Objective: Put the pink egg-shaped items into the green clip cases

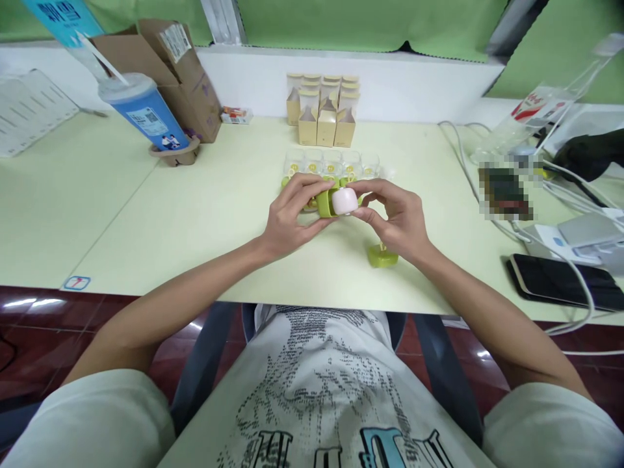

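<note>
My left hand (pixel 292 211) grips a hollow green case (pixel 324 204), its opening turned to the right. At that opening, my right hand (pixel 397 214) pinches a small rounded pale pink piece (pixel 345 201) between thumb and fingers. Whether the piece sits partly inside the case I cannot tell. Below my right hand a green lid-like part (pixel 383 256) with a pale loop lies on the table. Just beyond my hands stands a row of clear small containers (pixel 332 161) with yellow marks. More green parts behind my fingers are partly hidden.
Several open small cardboard boxes (pixel 327 120) stand against the wall. To the left are a blue drink cup (pixel 151 114) in a carrier and a brown carton (pixel 190 84). On the right lie a phone (pixel 565 281), white cables (pixel 463 156) and a clear plastic bottle (pixel 521 127).
</note>
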Tool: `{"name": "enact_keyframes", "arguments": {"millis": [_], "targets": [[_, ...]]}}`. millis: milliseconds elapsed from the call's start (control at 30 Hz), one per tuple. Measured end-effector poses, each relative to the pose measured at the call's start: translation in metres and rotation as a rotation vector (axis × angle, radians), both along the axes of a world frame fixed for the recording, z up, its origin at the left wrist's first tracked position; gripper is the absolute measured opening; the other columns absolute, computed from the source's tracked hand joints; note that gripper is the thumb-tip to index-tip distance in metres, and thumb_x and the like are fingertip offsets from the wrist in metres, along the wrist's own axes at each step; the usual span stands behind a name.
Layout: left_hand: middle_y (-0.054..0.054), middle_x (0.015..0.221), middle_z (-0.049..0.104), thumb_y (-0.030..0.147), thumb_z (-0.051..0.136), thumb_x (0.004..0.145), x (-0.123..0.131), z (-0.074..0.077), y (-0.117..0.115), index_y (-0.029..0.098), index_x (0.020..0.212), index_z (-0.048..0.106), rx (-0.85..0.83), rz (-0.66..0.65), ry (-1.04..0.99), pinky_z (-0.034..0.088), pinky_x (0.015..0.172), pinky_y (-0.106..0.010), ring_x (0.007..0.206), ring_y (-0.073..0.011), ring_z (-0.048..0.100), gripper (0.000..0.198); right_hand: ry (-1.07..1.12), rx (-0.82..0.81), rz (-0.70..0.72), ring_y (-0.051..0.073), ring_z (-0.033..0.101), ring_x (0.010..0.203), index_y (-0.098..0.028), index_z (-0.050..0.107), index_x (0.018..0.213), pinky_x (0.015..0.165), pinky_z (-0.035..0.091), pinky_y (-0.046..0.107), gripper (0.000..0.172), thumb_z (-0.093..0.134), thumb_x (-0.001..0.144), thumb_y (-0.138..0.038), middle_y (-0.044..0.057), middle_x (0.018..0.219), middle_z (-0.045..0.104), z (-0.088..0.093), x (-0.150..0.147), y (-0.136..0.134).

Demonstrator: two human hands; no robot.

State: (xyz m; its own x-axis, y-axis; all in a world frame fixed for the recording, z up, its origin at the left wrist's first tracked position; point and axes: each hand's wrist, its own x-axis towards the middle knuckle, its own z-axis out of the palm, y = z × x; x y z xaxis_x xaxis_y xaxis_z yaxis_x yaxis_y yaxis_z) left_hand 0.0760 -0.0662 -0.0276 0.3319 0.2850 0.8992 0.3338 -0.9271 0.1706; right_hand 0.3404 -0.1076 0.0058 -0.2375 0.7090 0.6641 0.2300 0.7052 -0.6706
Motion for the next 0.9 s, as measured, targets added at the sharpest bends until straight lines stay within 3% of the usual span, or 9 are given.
{"name": "enact_keyframes", "arguments": {"millis": [133, 300, 500, 600, 733, 900], "targets": [[-0.010, 0.140, 0.082, 0.078, 0.086, 0.102, -0.001, -0.004, 0.003, 0.037, 0.159, 0.073, -0.060, -0.019, -0.015, 0.072, 0.114, -0.056, 0.132, -0.0324, 0.081, 0.072, -0.072, 0.134, -0.039, 0.027, 0.087, 0.104, -0.032, 0.093, 0.134, 0.093, 0.075, 0.047, 0.037, 0.085, 0.112, -0.061, 0.007, 0.120, 0.094, -0.002, -0.001, -0.001], [-0.010, 0.141, 0.082, 0.088, 0.082, 0.099, -0.002, -0.008, 0.005, 0.039, 0.158, 0.074, -0.130, -0.060, -0.013, 0.072, 0.118, -0.060, 0.135, -0.0343, 0.081, 0.077, -0.114, 0.270, -0.079, 0.028, 0.086, 0.106, -0.035, 0.089, 0.138, 0.092, 0.076, 0.048, 0.033, 0.079, 0.116, -0.057, 0.007, 0.125, 0.091, -0.006, -0.002, 0.002], [-0.010, 0.147, 0.082, 0.092, 0.076, 0.100, 0.000, -0.004, 0.005, 0.041, 0.159, 0.076, -0.280, -0.129, -0.025, 0.068, 0.126, -0.068, 0.147, -0.0390, 0.079, 0.077, -0.151, 0.267, -0.102, 0.029, 0.085, 0.110, -0.033, 0.082, 0.142, 0.091, 0.079, 0.049, 0.039, 0.069, 0.120, -0.063, 0.009, 0.128, 0.086, -0.013, -0.002, 0.002], [-0.009, 0.154, 0.082, 0.088, 0.082, 0.100, 0.005, -0.003, 0.006, 0.041, 0.160, 0.076, -0.427, -0.218, -0.059, 0.069, 0.126, -0.066, 0.154, -0.0406, 0.077, 0.077, -0.169, 0.194, -0.106, 0.032, 0.084, 0.117, -0.034, 0.079, 0.145, 0.093, 0.081, 0.053, 0.047, 0.073, 0.115, -0.070, 0.012, 0.136, 0.084, -0.013, 0.000, 0.002], [-0.009, 0.162, 0.079, 0.083, 0.083, 0.103, 0.013, -0.005, 0.003, 0.040, 0.163, 0.073, -0.706, -0.432, -0.171, 0.073, 0.123, -0.061, 0.156, -0.0386, 0.077, 0.075, -0.199, 0.180, -0.051, 0.036, 0.080, 0.138, -0.037, 0.074, 0.159, 0.096, 0.082, 0.056, 0.058, 0.076, 0.113, -0.071, 0.014, 0.160, 0.076, -0.010, 0.000, 0.004], [-0.008, 0.170, 0.077, 0.076, 0.087, 0.104, 0.014, -0.006, -0.002, 0.036, 0.155, 0.080, -0.953, -0.564, -0.252, 0.071, 0.127, -0.048, 0.153, -0.0314, 0.080, 0.065, -0.258, 0.241, -0.007, 0.039, 0.075, 0.155, -0.036, 0.078, 0.157, 0.103, 0.082, 0.062, 0.052, 0.072, 0.116, -0.068, 0.012, 0.168, 0.076, -0.008, -0.004, 0.003]]}}
